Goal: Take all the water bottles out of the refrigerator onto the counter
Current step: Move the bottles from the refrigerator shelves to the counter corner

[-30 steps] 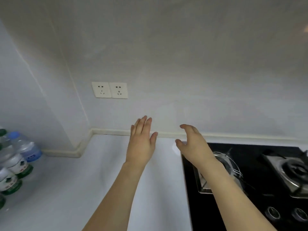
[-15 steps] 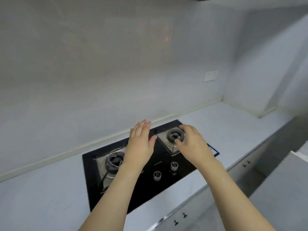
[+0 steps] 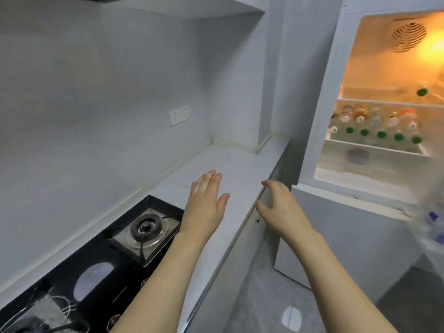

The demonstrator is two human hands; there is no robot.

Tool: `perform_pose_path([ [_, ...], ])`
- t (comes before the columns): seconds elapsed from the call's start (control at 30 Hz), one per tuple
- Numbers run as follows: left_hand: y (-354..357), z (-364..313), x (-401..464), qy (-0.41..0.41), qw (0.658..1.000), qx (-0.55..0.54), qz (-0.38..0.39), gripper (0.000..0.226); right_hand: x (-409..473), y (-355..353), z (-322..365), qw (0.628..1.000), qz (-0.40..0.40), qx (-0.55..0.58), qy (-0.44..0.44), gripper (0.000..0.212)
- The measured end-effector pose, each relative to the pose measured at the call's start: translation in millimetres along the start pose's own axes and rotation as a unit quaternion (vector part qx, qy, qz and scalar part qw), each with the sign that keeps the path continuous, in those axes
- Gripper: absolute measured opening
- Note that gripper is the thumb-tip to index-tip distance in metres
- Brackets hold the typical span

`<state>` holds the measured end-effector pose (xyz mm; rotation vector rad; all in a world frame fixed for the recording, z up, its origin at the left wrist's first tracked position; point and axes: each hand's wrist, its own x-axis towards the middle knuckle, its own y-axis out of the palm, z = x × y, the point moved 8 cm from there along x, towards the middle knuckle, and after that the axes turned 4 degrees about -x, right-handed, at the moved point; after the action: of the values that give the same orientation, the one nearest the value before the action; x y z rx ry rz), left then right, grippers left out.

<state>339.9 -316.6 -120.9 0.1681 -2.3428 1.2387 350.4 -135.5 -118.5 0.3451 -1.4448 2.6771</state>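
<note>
1. Left hand (image 3: 206, 203): held flat with fingers straight and together, thumb out, nothing carried. It is raised above the counter (image 3: 230, 169), just right of the gas hob (image 3: 101, 267); contact with the surface is not evident.
2. Right hand (image 3: 280, 209): fingers loosely curled, thumb apart, nothing gripped. It is held out past the counter's front edge, toward the refrigerator (image 3: 336, 205).
3. Change noted: a second ago the view faced the counter's far-left corner, where bottles already stood; half a second ago the hob was centred; now the open refrigerator is in view at right. Both hands are kept empty and in much the same pose across all three frames.
4. Reading: a turn back toward the refrigerator for a further load is judged; the task is only partly done.
5. Water bottles (image 3: 374, 127): located on the middle shelf of the lit refrigerator compartment, well apart from both hands.
6. Count, middle shelf: five green caps are counted in the front row, with one white cap at its left end; about five pale caps are made out behind, the blur preventing certainty.
7. Count, upper shelf: one green cap (image 3: 422, 92).
8. Count, other: one burner (image 3: 145, 228) clearly seen; one double wall socket (image 3: 179, 115). A blurred clear object with blue marks at the right edge cannot be identified.
</note>
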Motion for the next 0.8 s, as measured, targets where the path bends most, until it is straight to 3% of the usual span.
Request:
perform_pose_path([
  [0.47, 158.6, -80.2, 222.9, 0.116, 0.986, -0.103, 0.066, 0.052, 161.4, -89.9, -146.1, 0.983, -0.108, -0.083, 0.127, 0.052],
  [0.8, 255.2, -179.3, 322.9, 0.203, 0.961, -0.155, 0.107, 0.049, 225.5, -167.4, -255.8, 0.96, -0.184, -0.091, 0.189, 0.051],
])
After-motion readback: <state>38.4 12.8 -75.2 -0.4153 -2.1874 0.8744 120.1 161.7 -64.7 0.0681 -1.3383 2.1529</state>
